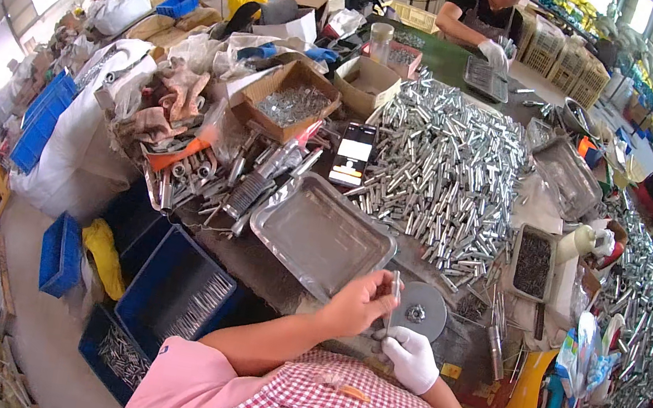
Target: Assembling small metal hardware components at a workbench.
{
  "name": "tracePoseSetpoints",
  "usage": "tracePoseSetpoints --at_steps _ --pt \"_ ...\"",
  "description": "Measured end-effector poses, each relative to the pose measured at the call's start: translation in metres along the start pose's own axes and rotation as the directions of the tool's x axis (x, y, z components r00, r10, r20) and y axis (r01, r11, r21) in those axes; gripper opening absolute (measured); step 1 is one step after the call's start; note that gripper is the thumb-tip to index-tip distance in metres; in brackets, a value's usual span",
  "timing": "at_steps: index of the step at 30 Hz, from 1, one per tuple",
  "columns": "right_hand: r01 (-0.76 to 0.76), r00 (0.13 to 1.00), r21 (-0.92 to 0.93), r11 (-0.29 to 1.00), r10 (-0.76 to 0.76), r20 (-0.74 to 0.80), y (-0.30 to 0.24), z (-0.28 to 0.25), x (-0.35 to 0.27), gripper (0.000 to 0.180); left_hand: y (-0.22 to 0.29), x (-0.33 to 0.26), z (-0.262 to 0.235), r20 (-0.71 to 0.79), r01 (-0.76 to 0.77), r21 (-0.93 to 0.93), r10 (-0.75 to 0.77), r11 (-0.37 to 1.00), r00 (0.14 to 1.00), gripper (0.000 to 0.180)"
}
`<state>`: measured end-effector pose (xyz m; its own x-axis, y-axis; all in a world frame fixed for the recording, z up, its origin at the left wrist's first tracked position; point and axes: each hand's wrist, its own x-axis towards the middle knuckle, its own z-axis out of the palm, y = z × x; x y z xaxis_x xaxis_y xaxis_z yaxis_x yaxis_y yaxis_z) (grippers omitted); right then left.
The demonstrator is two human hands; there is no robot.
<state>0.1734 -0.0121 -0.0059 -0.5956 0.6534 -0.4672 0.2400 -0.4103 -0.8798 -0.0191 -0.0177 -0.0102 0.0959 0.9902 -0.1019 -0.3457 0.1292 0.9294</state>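
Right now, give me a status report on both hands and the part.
Left hand bare, pinching thin metal rod upright. Right hand in white glove, at rod's lower end. Round metal disc just behind; steel tray alongside.

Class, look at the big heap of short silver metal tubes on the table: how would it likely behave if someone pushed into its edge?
The heap of tubes would probably slide and spread, since the pieces lie loose and crisscrossed. Being round, single tubes would likely roll. All metal, it probably feels heavy and stiff.
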Motion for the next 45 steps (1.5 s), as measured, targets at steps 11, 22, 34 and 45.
tracePoseSetpoints --at_steps 11,22,34,45 --pt "0.258 0.966 -0.493 0.831 -0.224 0.127 -0.025 0.013 0.013 0.035 0.155 -0.033 -0.155 -0.534 -0.214 0.416 0.428 0.884 0.729 0.020" --pt "0.355 0.919 -0.668 0.655 -0.376 0.119 -0.016 0.024 0.033 0.036 0.110 0.016 -0.186 -0.409 0.371 0.906 0.186 0.204 0.894 0.027" --pt "0.355 0.925 -0.635 0.686 -0.357 0.132 -0.007 0.021 0.026 0.034 0.080 0.069 -0.150 -0.233 0.197 0.881 0.033 0.430 0.972 0.025" --pt "0.395 0.902 -0.601 0.695 -0.417 0.111 -0.003 0.012 0.016 0.030 0.006 0.079 -0.080 -0.147 0.151 0.900 -0.043 0.409 0.988 0.019"
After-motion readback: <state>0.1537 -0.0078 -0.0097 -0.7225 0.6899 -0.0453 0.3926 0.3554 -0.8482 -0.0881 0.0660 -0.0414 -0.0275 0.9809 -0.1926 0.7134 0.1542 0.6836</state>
